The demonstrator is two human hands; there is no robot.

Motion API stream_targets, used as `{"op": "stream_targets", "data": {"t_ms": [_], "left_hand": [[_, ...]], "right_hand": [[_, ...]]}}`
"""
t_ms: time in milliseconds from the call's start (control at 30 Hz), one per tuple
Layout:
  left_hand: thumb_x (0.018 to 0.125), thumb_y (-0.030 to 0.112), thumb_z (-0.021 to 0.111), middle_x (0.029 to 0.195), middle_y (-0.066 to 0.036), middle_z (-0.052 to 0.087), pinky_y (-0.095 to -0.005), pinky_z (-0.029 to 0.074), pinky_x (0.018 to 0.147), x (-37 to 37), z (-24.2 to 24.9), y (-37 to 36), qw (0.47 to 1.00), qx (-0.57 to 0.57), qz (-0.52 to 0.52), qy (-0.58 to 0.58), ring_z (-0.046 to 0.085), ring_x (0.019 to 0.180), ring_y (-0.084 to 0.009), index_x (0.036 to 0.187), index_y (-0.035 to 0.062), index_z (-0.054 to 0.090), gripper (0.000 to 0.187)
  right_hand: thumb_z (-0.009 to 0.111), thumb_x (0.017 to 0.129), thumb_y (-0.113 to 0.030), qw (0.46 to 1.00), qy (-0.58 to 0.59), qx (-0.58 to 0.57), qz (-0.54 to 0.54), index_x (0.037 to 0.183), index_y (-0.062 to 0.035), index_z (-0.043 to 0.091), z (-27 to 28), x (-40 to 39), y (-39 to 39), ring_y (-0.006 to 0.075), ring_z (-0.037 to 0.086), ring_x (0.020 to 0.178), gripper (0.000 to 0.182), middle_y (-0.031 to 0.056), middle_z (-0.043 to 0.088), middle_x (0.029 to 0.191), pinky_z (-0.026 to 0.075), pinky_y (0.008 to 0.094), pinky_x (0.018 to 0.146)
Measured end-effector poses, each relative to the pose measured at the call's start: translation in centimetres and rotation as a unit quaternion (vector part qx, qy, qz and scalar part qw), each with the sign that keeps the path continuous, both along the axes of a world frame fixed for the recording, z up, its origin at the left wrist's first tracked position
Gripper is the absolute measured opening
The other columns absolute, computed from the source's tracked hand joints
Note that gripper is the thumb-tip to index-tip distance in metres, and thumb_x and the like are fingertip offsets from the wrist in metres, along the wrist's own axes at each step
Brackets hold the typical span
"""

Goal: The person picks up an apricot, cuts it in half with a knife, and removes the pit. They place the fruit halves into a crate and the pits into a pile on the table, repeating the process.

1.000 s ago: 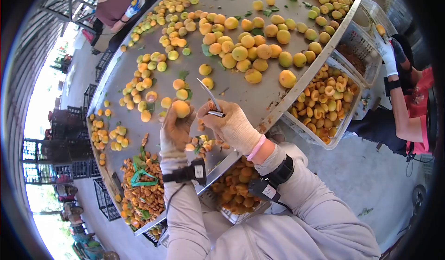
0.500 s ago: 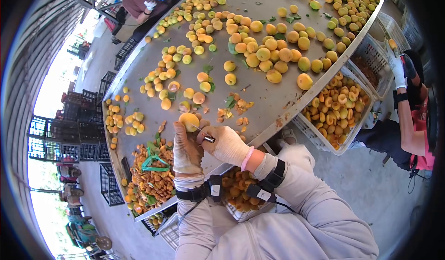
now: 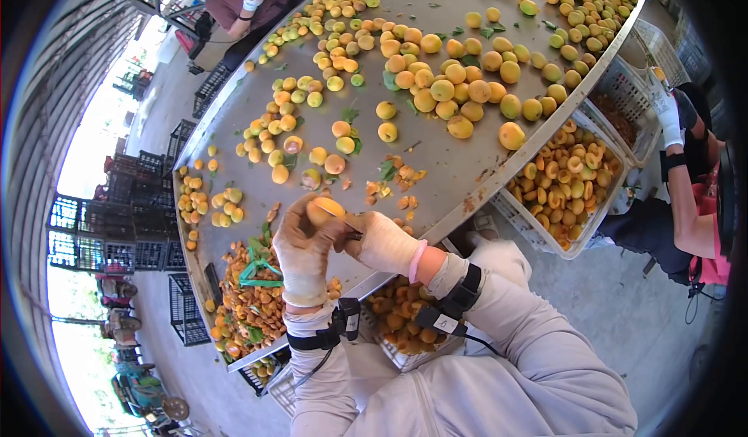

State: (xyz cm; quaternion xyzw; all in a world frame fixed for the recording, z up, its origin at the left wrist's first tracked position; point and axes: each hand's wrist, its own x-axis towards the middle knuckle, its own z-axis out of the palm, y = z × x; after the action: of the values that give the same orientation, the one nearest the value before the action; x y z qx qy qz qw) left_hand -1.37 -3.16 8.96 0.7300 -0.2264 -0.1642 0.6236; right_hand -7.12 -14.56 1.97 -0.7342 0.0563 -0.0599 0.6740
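Over the metal table [image 3: 448,168], the left hand [image 3: 302,248] grips an apricot [image 3: 326,211] in curled fingers, the right hand [image 3: 383,242] bent inward at the fruit's four o'clock, its hold too obscured to tell, with a white crate [image 3: 533,230] of halved apricots [image 3: 565,184] at three o'clock.

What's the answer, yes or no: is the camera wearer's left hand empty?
No; the left hand has its fingers around a yellow-orange fruit, close to the right hand.
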Motion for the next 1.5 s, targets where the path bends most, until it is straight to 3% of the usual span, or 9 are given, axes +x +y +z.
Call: {"op": "stream_targets", "data": {"t_ms": [233,467,700,933,1100,1200,1300,1400,1500], "left_hand": [[0.08,0.023,0.078,0.116,-0.017,0.062,-0.0299,0.05,0.087,-2.0,0.6,-1.4,0.982,-0.02,0.011,-0.188,0.06,0.103,-0.0207,0.128,-0.009,0.045,0.066],[0.079,0.036,0.078,0.114,-0.017,0.063,-0.0349,0.044,0.096,0.0,-0.5,0.7,0.986,-0.091,-0.077,0.116,0.059,0.105,-0.0229,0.13,-0.0053,0.047,0.072],[0.076,0.029,0.081,0.12,-0.014,0.059,-0.0329,0.046,0.094,-0.3,-0.1,-0.1,0.956,0.102,-0.055,-0.27,0.058,0.107,-0.0209,0.128,-0.0044,0.047,0.071],[0.068,0.015,0.086,0.109,-0.01,0.063,-0.03,0.047,0.092,-2.5,-0.1,-1.8,0.997,-0.07,0.029,0.016,0.059,0.1,-0.0169,0.126,-0.0025,0.05,0.071],[0.072,0.005,0.08,0.111,-0.012,0.063,-0.0305,0.048,0.091,-1.8,1.3,-1.1,0.982,0.109,-0.018,-0.151,0.06,0.101,-0.0191,0.122,-0.0043,0.051,0.058],[0.069,0.0,0.077,0.113,-0.014,0.063,-0.0319,0.049,0.092,-1.0,2.0,-0.8,0.987,0.124,-0.055,-0.091,0.061,0.103,-0.0215,0.121,-0.0045,0.052,0.057],[0.068,-0.003,0.073,0.112,-0.015,0.063,-0.0328,0.051,0.089,-0.6,2.3,-0.3,0.992,0.039,-0.107,0.057,0.061,0.105,-0.0231,0.121,-0.0054,0.052,0.057],[0.069,-0.005,0.068,0.116,-0.017,0.061,-0.0342,0.052,0.09,0.1,1.7,0.7,0.972,-0.098,-0.099,0.19,0.06,0.11,-0.0258,0.124,-0.0063,0.051,0.058],[0.071,-0.003,0.068,0.111,-0.015,0.061,-0.0311,0.05,0.088,1.8,-0.3,1.5,0.974,-0.164,-0.019,0.157,0.061,0.105,-0.0232,0.129,-0.0058,0.048,0.061]], "right_hand": [[0.06,0.079,-0.016,0.985,-0.09,-0.059,-0.132,0.093,-0.0055,0.063,-1.0,0.0,1.9,0.0408,0.063,0.073,0.017,0.0181,0.065,0.076,0.052,0.0461,0.064],[0.062,0.08,-0.011,0.969,-0.146,-0.048,-0.196,0.089,-0.005,0.061,0.2,-0.5,2.6,0.0388,0.062,0.07,0.011,0.017,0.063,0.072,0.049,0.0423,0.06],[0.061,0.08,-0.016,0.994,-0.077,-0.037,-0.073,0.09,-0.0083,0.061,-0.3,-0.8,0.5,0.0394,0.062,0.075,0.013,0.0179,0.064,0.078,0.051,0.0462,0.066],[0.059,0.078,-0.016,0.974,-0.1,-0.182,-0.091,0.091,-0.0087,0.063,1.0,-0.8,-0.2,0.0364,0.064,0.077,0.015,0.0145,0.066,0.081,0.052,0.0446,0.068],[0.06,0.078,-0.013,0.978,-0.014,-0.208,-0.01,0.094,-0.0109,0.063,0.8,-0.7,-0.2,0.0336,0.065,0.082,0.016,0.0122,0.067,0.086,0.052,0.0426,0.071],[0.065,0.078,-0.016,0.915,-0.361,-0.175,0.035,0.093,-0.0105,0.063,-2.3,1.4,0.1,0.0288,0.065,0.078,0.017,0.0094,0.066,0.082,0.052,0.0385,0.071],[0.071,0.08,-0.019,0.961,-0.251,0.048,0.11,0.107,-0.0098,0.062,-1.4,0.4,1.1,0.0225,0.06,0.09,0.03,0.0081,0.062,0.104,0.05,0.0351,0.077],[0.07,0.082,-0.021,0.958,-0.102,0.2,0.18,0.104,-0.008,0.062,-2.1,-0.1,0.6,0.0126,0.058,0.077,0.027,0.0029,0.062,0.09,0.049,0.0276,0.067],[0.065,0.083,-0.018,0.978,-0.085,0.127,0.14,0.089,-0.0105,0.066,1.3,-1.4,-1.8,0.0138,0.061,0.07,0.009,0.0026,0.064,0.077,0.049,0.0301,0.062]]}}
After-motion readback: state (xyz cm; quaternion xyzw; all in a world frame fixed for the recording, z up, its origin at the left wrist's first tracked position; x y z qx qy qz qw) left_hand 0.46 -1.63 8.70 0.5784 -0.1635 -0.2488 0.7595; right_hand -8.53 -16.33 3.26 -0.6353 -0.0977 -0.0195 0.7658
